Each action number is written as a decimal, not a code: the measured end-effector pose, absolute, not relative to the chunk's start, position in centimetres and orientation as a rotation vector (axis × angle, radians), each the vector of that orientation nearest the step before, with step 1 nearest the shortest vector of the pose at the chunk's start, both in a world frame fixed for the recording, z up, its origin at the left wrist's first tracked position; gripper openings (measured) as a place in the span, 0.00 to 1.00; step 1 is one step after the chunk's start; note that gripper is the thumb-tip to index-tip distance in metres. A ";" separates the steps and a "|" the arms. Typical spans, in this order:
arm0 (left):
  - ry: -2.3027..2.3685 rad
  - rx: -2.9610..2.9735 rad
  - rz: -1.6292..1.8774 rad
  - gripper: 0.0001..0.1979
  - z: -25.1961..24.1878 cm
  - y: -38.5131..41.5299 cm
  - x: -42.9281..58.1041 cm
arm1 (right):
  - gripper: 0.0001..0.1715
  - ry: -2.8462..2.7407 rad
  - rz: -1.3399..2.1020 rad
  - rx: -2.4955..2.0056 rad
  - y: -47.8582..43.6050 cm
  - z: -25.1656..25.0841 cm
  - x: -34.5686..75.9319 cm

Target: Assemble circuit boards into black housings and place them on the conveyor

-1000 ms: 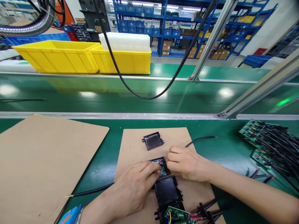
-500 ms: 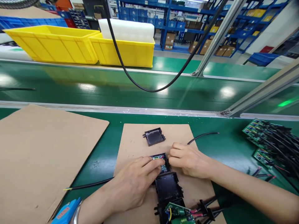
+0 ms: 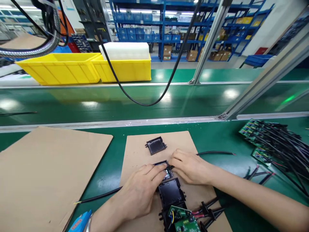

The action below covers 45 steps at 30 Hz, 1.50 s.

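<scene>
My left hand (image 3: 142, 183) lies over a small black housing (image 3: 168, 171) with a circuit board in it, its fingertips pressed on the board. My right hand (image 3: 189, 166) is closed at the housing's right side, where a black cable (image 3: 214, 152) comes out; its fingertips are partly hidden. Another cable (image 3: 101, 195) runs out to the left from under my left hand. Nearer to me lie an open black housing (image 3: 171, 193) and a green circuit board (image 3: 187, 222) with wires. A black cover (image 3: 156, 145) rests farther up on the cardboard (image 3: 137, 148).
A large cardboard sheet (image 3: 53, 167) lies at the left. At the right is a pile of circuit boards with black cables (image 3: 277, 148). Yellow bins (image 3: 125, 69) stand beyond the metal rail (image 3: 145, 122). A black cable loop (image 3: 145, 104) hangs in front.
The view has tilted up a little and shifted. My right hand has come in closer to the housing's right edge, and the right cable now lies lower and straighter. My left hand stays on the board.
</scene>
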State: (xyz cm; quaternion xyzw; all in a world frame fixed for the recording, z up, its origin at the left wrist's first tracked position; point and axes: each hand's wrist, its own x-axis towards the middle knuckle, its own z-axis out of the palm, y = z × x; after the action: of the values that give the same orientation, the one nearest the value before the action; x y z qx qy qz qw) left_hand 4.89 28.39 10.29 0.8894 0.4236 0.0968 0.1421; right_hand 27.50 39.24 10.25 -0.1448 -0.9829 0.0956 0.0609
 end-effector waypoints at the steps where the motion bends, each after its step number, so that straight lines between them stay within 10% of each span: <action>1: 1.231 2.585 0.257 0.35 10.2 28.3 4.9 | 0.12 -2.945 0.240 -0.416 39.2 10.0 27.6; 12: 1.380 2.904 0.034 0.39 10.5 27.8 7.2 | 0.20 -2.889 0.162 -0.257 39.2 8.6 27.4; 26: 1.312 2.630 0.228 0.43 9.7 27.4 6.3 | 0.07 -2.616 0.759 -0.594 39.2 9.4 27.3; 37: 1.647 2.128 0.468 0.09 13.4 28.4 1.6 | 0.06 -2.571 0.777 -0.578 39.8 12.5 26.6; 45: 1.682 2.060 0.475 0.06 10.9 28.5 2.9 | 0.20 -3.080 0.539 -0.710 40.1 13.4 18.5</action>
State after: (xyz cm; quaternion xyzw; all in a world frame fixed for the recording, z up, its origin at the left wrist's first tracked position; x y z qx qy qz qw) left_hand 2.86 28.50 10.93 0.7441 0.6075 0.1717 0.2185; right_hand 18.50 40.06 13.41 -0.2212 -0.9601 0.1681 -0.0325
